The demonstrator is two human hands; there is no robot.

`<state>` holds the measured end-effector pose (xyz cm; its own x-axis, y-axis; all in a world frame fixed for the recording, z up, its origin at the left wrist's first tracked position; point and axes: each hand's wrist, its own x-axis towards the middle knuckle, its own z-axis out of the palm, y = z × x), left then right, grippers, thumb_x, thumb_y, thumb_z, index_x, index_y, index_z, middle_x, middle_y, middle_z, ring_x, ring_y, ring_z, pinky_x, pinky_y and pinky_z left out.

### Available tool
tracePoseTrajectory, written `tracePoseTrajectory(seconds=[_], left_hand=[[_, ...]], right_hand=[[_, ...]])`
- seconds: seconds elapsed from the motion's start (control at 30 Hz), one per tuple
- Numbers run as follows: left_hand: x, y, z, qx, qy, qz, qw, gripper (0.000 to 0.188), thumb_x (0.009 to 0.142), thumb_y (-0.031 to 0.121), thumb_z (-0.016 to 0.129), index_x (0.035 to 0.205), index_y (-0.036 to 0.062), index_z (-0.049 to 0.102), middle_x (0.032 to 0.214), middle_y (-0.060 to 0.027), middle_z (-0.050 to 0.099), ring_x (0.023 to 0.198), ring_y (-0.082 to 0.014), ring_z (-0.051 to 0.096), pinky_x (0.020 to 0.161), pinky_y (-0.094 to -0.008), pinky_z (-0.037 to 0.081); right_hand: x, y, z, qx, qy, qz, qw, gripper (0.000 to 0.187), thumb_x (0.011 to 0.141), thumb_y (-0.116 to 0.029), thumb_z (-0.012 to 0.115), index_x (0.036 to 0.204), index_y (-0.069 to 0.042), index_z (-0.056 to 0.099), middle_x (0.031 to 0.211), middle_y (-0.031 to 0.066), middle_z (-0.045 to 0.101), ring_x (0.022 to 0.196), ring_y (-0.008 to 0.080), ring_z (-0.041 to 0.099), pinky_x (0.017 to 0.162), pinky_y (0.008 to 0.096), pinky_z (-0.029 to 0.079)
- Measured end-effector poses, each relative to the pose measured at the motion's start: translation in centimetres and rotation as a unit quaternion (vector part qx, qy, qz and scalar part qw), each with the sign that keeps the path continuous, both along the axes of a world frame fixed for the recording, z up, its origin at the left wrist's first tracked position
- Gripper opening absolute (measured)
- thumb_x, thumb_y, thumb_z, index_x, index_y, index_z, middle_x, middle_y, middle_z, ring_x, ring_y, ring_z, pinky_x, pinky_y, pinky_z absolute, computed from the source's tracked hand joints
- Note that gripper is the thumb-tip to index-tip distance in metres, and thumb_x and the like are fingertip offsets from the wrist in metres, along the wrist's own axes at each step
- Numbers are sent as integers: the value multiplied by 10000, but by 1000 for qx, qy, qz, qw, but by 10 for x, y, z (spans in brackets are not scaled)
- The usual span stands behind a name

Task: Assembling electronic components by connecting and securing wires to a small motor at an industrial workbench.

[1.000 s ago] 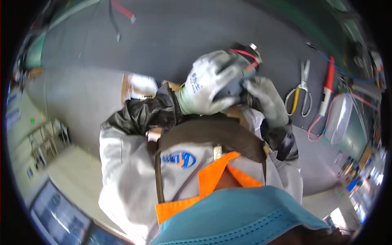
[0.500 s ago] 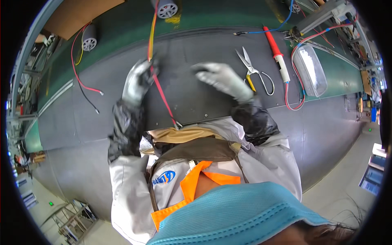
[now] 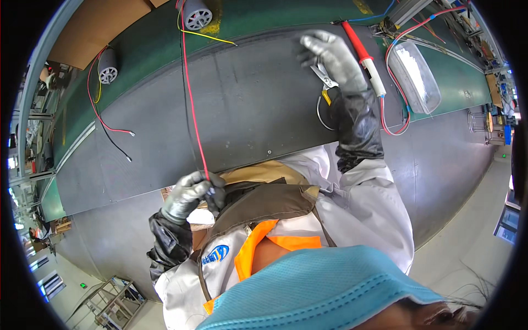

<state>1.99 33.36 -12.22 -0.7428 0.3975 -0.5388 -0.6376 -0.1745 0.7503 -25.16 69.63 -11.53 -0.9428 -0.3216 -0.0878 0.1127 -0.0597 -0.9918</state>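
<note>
At the table's near edge my left hand [image 3: 193,196], in a grey-coated glove, is closed round the end of a red wire [image 3: 193,107] and, it appears, the thin black wire [image 3: 190,124] beside it. Both wires run taut from a grey cylindrical motor [image 3: 197,15] at the far side. Its yellow wire [image 3: 212,37] lies loose, pointing right. My right hand [image 3: 334,58] is raised at the far right, fingers apart and slightly bent, with nothing visible in them. Under it lie scissors [image 3: 326,98], partly hidden by the hand and sleeve. A red-and-white test probe [image 3: 360,47] lies just right of that hand.
Left of the wires sits a second motor [image 3: 108,69] with its own leads. A clear plastic bin [image 3: 423,88] with white contents stands at the right, the probe's red cable [image 3: 391,132] looping beside it. Cardboard [image 3: 104,25] occupies the far left corner.
My left hand has come down to the near edge, drawing the red wire straight. The yellow wire has come away to the right. My right hand has moved up and right over the scissors.
</note>
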Motion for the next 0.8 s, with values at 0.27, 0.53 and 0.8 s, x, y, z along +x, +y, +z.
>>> tracePoseTrajectory(seconds=[0.27, 0.53, 0.8], left_hand=[[-27, 45, -9, 86, 135, 27, 987, 468, 899, 360, 736, 1127, -42, 663, 938, -147, 715, 850, -227, 691, 821, -356, 551], [-52, 57, -3, 186, 122, 49, 974, 348, 968, 245, 663, 1173, -34, 635, 972, -187, 711, 898, -277, 696, 847, -395, 549], [-65, 41, -22, 177, 172, 184, 952, 392, 950, 264, 690, 1210, -23, 634, 1000, -171, 709, 965, -304, 695, 874, -414, 558]], right_hand=[[47, 80, -3, 119, 54, -247, 960, 644, 926, -145, 738, 1475, 17, 442, 1015, 68, 714, 769, 96, 663, 610, 232, 559], [-24, 62, 11, -3, 89, -94, 992, 499, 973, -177, 681, 1433, -63, 525, 1035, 61, 709, 785, 123, 680, 660, 261, 570], [-38, -16, 33, -37, 92, -56, 993, 660, 956, -143, 690, 1526, -54, 369, 1017, 132, 714, 735, 142, 684, 627, 281, 565]])
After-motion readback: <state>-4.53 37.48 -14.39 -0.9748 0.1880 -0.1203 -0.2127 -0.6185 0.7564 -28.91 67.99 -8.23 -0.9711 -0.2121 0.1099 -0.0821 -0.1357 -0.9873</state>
